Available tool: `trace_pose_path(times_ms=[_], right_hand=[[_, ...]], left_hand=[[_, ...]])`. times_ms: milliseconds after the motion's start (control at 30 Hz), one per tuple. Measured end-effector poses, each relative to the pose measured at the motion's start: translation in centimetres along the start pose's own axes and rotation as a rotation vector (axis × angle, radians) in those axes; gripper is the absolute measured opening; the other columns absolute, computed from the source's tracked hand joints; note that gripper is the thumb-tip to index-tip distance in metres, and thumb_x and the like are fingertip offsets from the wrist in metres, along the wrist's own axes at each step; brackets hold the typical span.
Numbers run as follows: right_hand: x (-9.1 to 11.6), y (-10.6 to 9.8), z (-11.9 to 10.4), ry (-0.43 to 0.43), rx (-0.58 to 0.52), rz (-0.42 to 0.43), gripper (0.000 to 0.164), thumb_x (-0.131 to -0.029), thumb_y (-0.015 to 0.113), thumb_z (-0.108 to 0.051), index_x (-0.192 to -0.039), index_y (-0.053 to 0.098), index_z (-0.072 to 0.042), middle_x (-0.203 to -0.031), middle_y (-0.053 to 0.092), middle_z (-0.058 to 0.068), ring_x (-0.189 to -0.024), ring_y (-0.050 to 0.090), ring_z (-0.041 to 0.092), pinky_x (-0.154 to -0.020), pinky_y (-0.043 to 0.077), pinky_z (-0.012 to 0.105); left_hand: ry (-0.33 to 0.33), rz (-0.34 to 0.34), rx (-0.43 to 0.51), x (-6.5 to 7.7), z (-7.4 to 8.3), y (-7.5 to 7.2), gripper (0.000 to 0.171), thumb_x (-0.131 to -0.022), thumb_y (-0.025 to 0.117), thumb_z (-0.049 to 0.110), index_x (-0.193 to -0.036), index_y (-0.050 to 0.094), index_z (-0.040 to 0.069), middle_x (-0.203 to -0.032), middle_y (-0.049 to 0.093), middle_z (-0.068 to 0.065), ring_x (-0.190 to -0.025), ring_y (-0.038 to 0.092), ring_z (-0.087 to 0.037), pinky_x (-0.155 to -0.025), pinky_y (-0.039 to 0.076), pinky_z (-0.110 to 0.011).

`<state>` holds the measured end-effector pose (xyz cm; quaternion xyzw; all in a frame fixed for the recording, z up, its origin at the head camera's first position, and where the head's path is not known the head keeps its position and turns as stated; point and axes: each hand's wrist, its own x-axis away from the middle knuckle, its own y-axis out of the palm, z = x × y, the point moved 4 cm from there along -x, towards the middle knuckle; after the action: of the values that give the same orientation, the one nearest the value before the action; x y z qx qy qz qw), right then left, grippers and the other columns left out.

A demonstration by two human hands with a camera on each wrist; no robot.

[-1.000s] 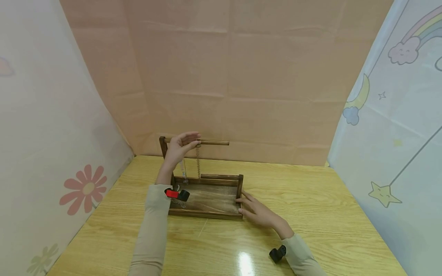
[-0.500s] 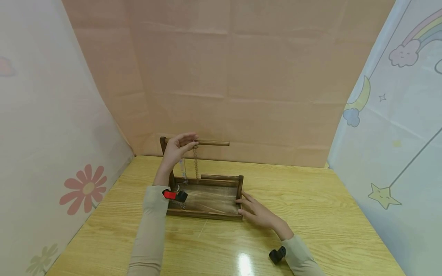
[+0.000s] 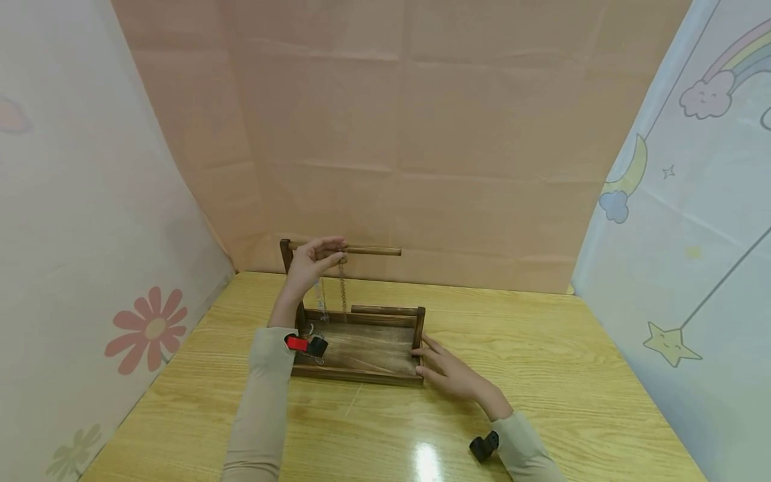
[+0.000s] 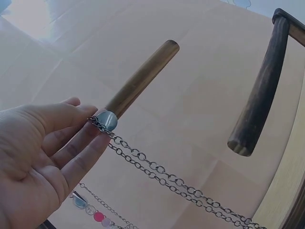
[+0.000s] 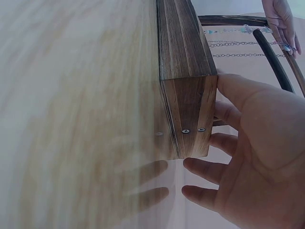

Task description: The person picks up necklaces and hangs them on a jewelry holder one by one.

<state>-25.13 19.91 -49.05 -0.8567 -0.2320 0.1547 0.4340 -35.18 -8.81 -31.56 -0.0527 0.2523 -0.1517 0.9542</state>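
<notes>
A dark wooden jewelry stand (image 3: 355, 379) has a shallow tray below and two rods. At its upper rod (image 3: 376, 250), my left hand (image 3: 307, 268) pinches a metal chain necklace (image 4: 164, 176) between thumb and fingers, beside a round pale-blue bead (image 4: 107, 120). Two strands of the chain hang from the fingertips toward the tray. Closer to the post hangs a thinner necklace with colored beads (image 4: 98, 216). My right hand (image 3: 452, 375) holds the tray's right end, with thumb and forefinger over the top of the end wall and other fingers outside it.
A lower, shorter rod (image 3: 382, 310) runs along the tray's back from the right post. Some silvery jewelry (image 3: 319, 360) lies in the tray's left end, partly covered by the left wrist camera (image 3: 316, 346). Behind the wooden table (image 3: 542, 375) hangs a pinkish-tan backdrop (image 3: 482, 167).
My left hand has shifted slightly left and down along the upper rod, its thumb now lower, and the chain has moved with it. The right hand has stayed at the tray's end.
</notes>
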Motion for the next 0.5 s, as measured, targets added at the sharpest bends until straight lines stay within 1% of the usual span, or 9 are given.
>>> trace_pose_path(times_ms=[67, 267, 400, 500], right_hand=[[0.00, -0.01, 0.00, 0.001, 0.000, -0.001, 0.046, -0.099, 0.043, -0.037, -0.139, 0.042, -0.014, -0.155, 0.008, 0.013, -0.136, 0.024, 0.038, -0.101, 0.035, 0.055], [0.01, -0.02, -0.09, 0.003, -0.008, -0.004, 0.047, -0.099, 0.042, -0.037, -0.140, 0.041, -0.014, -0.155, 0.007, 0.014, -0.137, 0.024, 0.038, -0.101, 0.035, 0.056], [0.04, -0.07, -0.13, 0.006, -0.009, -0.006, 0.048, -0.099, 0.042, -0.038, -0.140, 0.041, -0.014, -0.155, 0.007, 0.013, -0.137, 0.024, 0.038, -0.102, 0.035, 0.055], [0.06, -0.09, -0.15, 0.006, -0.009, -0.006, 0.047, -0.099, 0.043, -0.037, -0.140, 0.041, -0.014, -0.155, 0.007, 0.014, -0.137, 0.024, 0.038, -0.102, 0.035, 0.055]], left_hand=[[0.005, -0.002, -0.002, 0.05, -0.04, 0.03, 0.038, -0.089, 0.058, -0.001, -0.126, 0.050, -0.009, -0.121, 0.056, -0.027, -0.106, 0.058, -0.035, -0.086, 0.051, -0.026], [0.001, 0.001, -0.004, 0.16, -0.20, 0.07, 0.037, -0.090, 0.059, 0.002, -0.126, 0.053, -0.005, -0.121, 0.057, -0.024, -0.106, 0.058, -0.034, -0.086, 0.051, -0.026], [-0.005, 0.012, 0.008, 0.25, -0.32, 0.09, 0.035, -0.090, 0.059, 0.003, -0.124, 0.055, -0.002, -0.120, 0.058, -0.023, -0.104, 0.060, -0.032, -0.087, 0.051, -0.029], [0.005, 0.013, 0.015, 0.31, -0.38, 0.16, 0.033, -0.091, 0.058, 0.003, -0.123, 0.055, -0.004, -0.118, 0.058, -0.025, -0.101, 0.061, -0.031, -0.086, 0.052, -0.030]])
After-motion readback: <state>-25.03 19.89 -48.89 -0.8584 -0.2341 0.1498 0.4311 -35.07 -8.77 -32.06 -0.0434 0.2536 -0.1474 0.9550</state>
